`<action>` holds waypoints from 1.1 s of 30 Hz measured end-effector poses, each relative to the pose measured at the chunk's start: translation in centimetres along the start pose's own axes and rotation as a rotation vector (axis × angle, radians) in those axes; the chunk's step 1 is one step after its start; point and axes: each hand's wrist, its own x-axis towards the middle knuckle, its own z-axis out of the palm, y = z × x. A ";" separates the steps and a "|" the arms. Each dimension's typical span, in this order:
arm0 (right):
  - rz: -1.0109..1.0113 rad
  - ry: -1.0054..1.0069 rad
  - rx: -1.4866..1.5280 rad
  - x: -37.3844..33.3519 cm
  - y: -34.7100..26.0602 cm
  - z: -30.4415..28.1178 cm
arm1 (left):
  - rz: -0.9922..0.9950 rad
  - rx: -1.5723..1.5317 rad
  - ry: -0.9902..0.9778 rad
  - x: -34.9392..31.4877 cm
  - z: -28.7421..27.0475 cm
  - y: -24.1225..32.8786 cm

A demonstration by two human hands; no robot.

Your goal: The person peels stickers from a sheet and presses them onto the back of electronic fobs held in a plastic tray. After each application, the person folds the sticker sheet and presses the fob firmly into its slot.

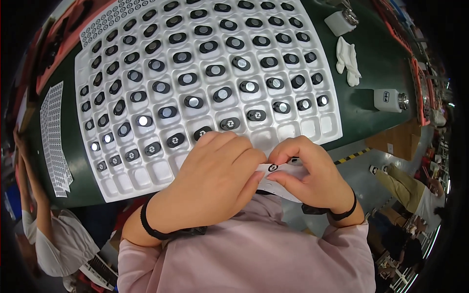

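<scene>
Close to my body, both hands work at a small white sticker sheet [282, 183] bearing a round black-and-white sticker. My left hand [212, 178] is closed, its thumb and forefinger pinching the sheet's left side. From the right, the thumb and forefinger of my right hand [315, 171] close on the sheet around the sticker. Just ahead lies a large white compartment tray [320, 128] with black oval parts. Many of them, such as one black oval part [194, 102], show a silver round face. Along the near rows, parts such as this dark one [229, 123] carry a round symbol.
Left of the tray are printed sticker sheets [51, 141] on the green table [78, 188]; another sticker sheet [115, 22] lies at the back left. At right are two white bottles [388, 100] [339, 23] and a white glove [348, 61]. Other people stand at both sides.
</scene>
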 end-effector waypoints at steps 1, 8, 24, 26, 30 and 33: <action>0.002 -0.004 0.005 0.1 -0.1 -0.1 | -0.002 -0.014 -0.031 0.0 -0.1 0.0; -0.122 0.126 0.087 -0.1 0.5 0.9 | -0.041 -0.197 -0.041 -0.3 0.4 -0.1; -0.359 0.271 0.044 0.1 1.1 0.9 | -0.605 -0.846 -0.329 0.9 -0.9 0.3; -0.344 0.261 0.040 0.1 0.9 0.7 | -0.669 -0.844 -0.361 1.0 -1.0 0.4; -0.322 0.215 0.019 0.2 0.8 0.4 | -0.248 -0.587 -0.107 0.0 0.5 0.1; -0.315 0.166 0.000 0.0 0.8 0.2 | -0.164 -0.462 -0.088 -0.2 0.8 -0.3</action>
